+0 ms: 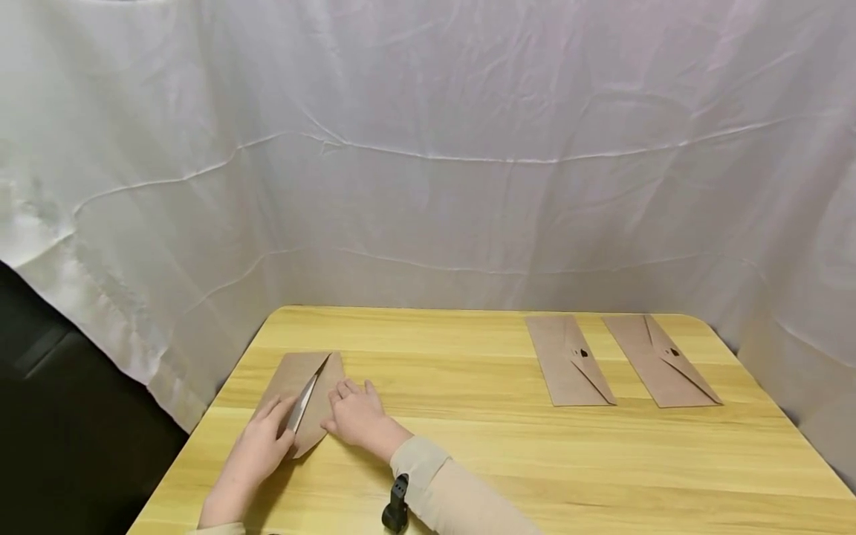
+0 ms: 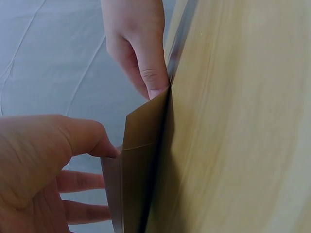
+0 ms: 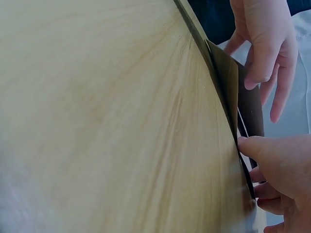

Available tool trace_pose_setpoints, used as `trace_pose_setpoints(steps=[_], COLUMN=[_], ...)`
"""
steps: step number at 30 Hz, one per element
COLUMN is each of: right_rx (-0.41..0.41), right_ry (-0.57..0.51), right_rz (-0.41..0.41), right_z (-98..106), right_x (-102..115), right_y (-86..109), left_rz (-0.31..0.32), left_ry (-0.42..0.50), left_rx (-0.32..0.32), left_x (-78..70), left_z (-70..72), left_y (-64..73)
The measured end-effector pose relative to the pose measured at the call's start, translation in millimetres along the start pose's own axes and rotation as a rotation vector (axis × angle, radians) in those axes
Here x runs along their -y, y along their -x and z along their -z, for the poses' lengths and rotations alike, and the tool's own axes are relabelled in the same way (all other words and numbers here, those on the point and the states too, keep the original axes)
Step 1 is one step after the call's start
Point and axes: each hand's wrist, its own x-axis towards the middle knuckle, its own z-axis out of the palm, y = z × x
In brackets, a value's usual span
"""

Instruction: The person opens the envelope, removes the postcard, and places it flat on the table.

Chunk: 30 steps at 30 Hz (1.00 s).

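A brown paper envelope (image 1: 323, 411) lies at the left of the table, its pointed flap raised a little. Between flap and body, a slim white strip (image 1: 302, 405) shows in the gap. My left hand (image 1: 259, 444) holds the envelope's left side, thumb at the near edge and fingers over the body; in the left wrist view its thumb (image 2: 99, 141) bends onto the paper's edge. On the flap side, my right hand (image 1: 361, 417) rests with fingers spread over the right edge. The right wrist view has the right thumb (image 3: 250, 145) against that edge.
Two more brown envelopes, one (image 1: 565, 368) beside the other (image 1: 658, 364), lie at the back right, each with a small dark mark. A black device (image 1: 397, 505) sits at the right sleeve (image 1: 461, 490). Pale curtains (image 1: 468, 215) hang behind the wooden table (image 1: 501, 461).
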Motion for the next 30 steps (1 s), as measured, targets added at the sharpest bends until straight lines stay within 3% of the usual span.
trace_pose_setpoints(steps=[9, 16, 22, 30], right_rx=[0.012, -0.031, -0.057, -0.007], right_ry=[0.005, 0.117, 0.210, 0.199], right_rz=[0.023, 0.144, 0.238, 0.306], right_z=[-1, -5, -6, -5], right_x=[-2, -4, 1, 4], right_y=[-4.1, -5.0, -7.3, -10.5], left_rz=[0.056, 0.084, 0.066, 0.047], left_ry=[-0.033, -0.031, -0.020, -0.008], left_rx=[0.032, 0.067, 0.057, 0.048], left_x=[1.5, 2.1, 0.7, 0.0], left_z=[0.8, 0.6, 2.3, 3.8], left_y=[-0.2, 0.3, 1.2, 2.4])
